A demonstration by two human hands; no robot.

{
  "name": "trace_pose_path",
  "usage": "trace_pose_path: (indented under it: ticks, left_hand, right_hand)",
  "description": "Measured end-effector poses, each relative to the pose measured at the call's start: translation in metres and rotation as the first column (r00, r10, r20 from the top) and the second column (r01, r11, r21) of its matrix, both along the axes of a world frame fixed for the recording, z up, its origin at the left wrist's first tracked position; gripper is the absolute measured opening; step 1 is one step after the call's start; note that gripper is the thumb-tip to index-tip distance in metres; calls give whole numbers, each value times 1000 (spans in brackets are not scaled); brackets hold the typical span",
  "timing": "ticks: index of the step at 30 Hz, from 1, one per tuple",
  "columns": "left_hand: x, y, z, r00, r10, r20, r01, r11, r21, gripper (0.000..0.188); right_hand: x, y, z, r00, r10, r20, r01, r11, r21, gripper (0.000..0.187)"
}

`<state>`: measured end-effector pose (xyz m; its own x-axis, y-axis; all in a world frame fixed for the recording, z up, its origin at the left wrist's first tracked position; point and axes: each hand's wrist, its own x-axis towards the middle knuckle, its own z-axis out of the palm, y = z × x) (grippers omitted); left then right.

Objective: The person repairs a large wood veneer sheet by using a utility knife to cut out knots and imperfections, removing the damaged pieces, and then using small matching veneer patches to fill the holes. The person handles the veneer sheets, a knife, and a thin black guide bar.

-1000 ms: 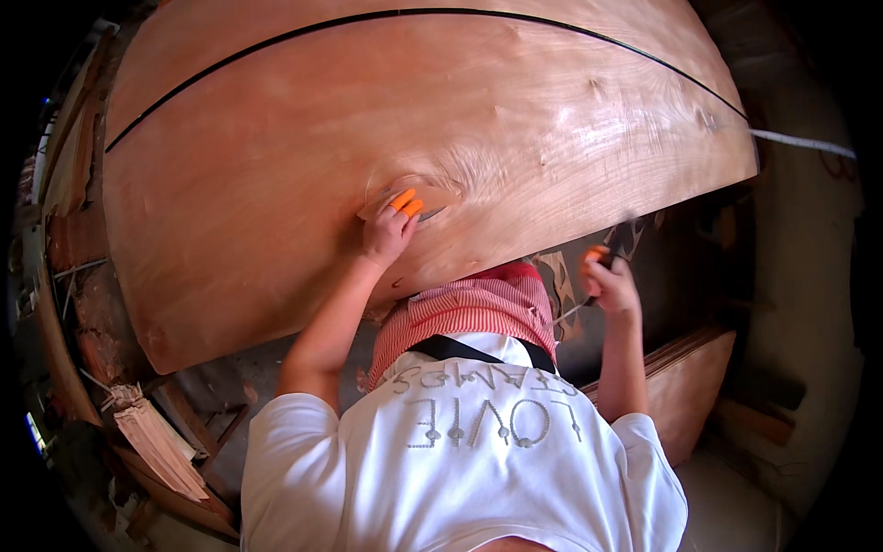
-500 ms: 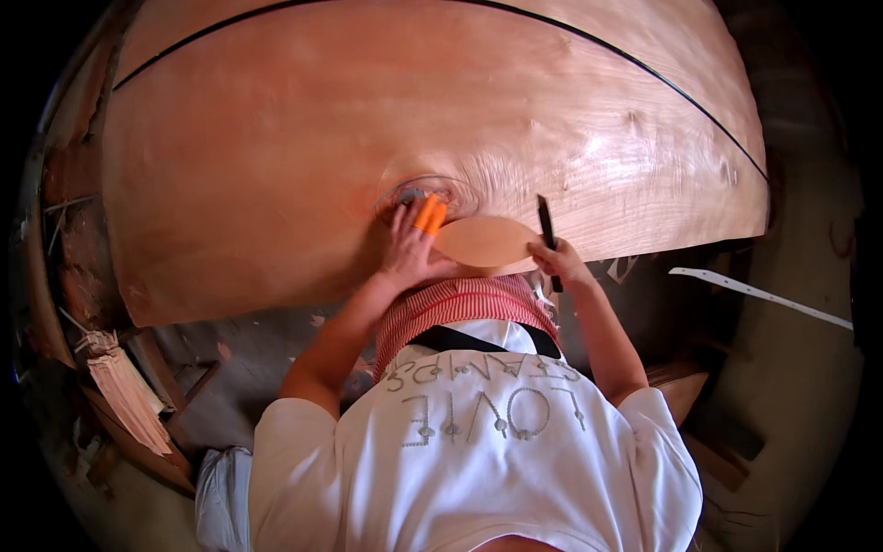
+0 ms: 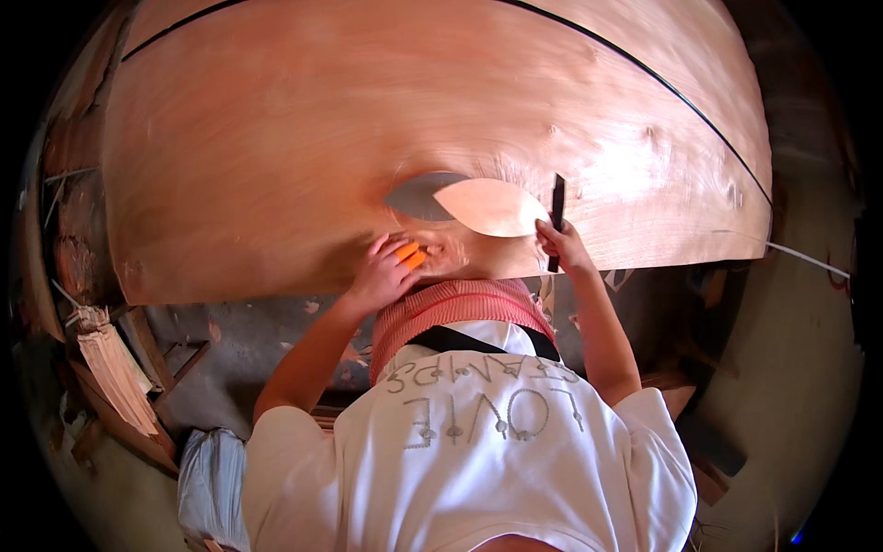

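A large sheet of wood veneer lies before me with a leaf-shaped hole cut in it, dark grey showing through. My right hand is closed on a pale, leaf-shaped veneer patch and a black knife. The patch's left tip overlaps the hole's right part. My left hand, orange covers on two fingers, is closed at the near side of the hole. It grips a blurred, knotty veneer scrap over the sheet's near edge.
A black cord or strip arcs across the sheet's far part. Bundled veneer strips and a pale plastic bag are at the left. A thin white strip sticks out past the right edge. Veneer scraps litter the floor below.
My left hand has drawn the knotty scrap out of the hole and toward me, uncovering the grey opening. My right hand has brought the patch farther up, partly over the hole.
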<state>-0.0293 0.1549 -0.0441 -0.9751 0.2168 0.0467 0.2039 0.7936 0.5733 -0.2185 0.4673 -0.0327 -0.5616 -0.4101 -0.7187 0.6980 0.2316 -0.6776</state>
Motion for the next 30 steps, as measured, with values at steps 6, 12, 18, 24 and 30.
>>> trace_pose_path:
  ticks: [6,12,18,24,30]
  left_hand:
    - [22,-21,1,918,387,89,-397,903,166,43]
    - [-9,-20,-20,879,470,-82,-474,880,-35,63]
    - [-10,-11,-32,889,455,-54,-458,879,-132,64]
    - [-10,-9,-33,883,466,-64,-470,871,-143,65]
    - [-12,-7,-33,879,472,-67,-477,867,-145,65]
  right_hand:
    - [-5,-83,-27,951,227,-208,-212,973,91,27]
    - [-10,-99,-24,905,347,-247,-278,921,273,26]
    - [-11,-98,-28,894,381,-236,-292,894,340,23]
    - [-4,-96,-27,896,353,-271,-259,909,326,21]
    - [-6,-98,-27,908,341,-244,-252,908,334,20]
